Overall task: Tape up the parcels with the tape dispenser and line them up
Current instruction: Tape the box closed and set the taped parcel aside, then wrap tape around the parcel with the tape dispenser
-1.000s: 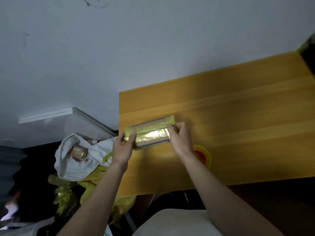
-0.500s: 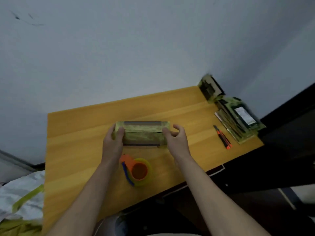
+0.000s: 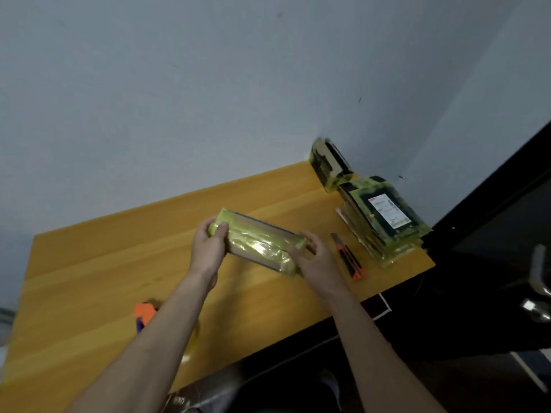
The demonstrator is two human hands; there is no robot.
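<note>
A long box-shaped parcel wrapped in shiny yellow-green tape is held over the wooden table, slanting down to the right. My left hand grips its far left end, thumb on top. My right hand holds the near right end with fingers curled round it. The orange tape dispenser lies near the table's front left, mostly hidden behind my left forearm. A stack of taped flat parcels sits at the table's right end, with another taped parcel standing against the wall.
An orange and black utility knife lies between my right hand and the parcel stack. The grey wall runs behind the table. Dark furniture stands to the right, and a metal fitting shows at the right edge.
The parcel has moved to the right across the table in both hands and tilted toward the stack. The view has swung right, leaving the tape dispenser behind at the left.
</note>
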